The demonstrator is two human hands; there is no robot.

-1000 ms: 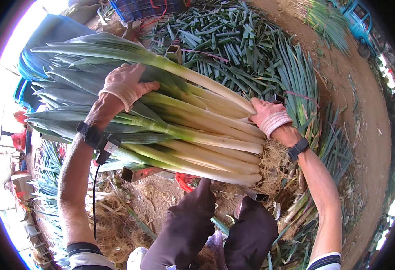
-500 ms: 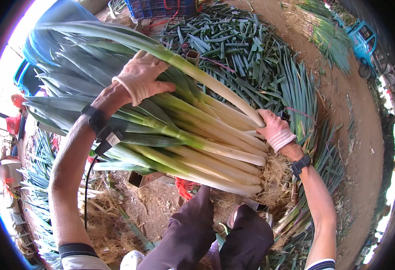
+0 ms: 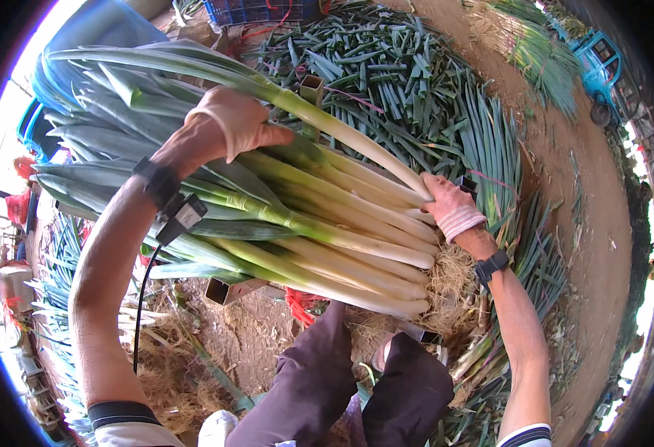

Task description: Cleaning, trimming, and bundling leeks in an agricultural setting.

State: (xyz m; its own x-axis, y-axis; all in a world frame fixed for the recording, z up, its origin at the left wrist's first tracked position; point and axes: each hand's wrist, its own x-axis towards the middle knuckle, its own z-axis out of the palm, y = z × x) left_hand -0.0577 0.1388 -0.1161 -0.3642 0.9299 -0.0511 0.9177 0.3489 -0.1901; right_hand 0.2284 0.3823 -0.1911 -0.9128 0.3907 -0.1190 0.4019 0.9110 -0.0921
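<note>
leek bundle [image 3: 319, 231] raised closer | left hand [image 3: 237, 123] grips top stalk | right hand [image 3: 452, 207] presses root ends

Leek bundle [image 3: 304, 223] across the middle, leaf pile [image 3: 409, 82] behind it, crate [image 3: 256, 9] beyond, legs [image 3: 356, 387] below.

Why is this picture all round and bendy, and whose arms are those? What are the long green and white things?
The camera sits on a person's head and looks down, and its wide lens bends everything round. The two arms are that person's own. The left hand, in a pale glove, lies on top of a big bundle of leeks: long vegetables with white stalks and green leaves. The right hand, gloved too, presses against the white root ends. Behind lies a big pile of cut green leaves on the dirt ground. At the bottom are the person's dark trousers.
</note>
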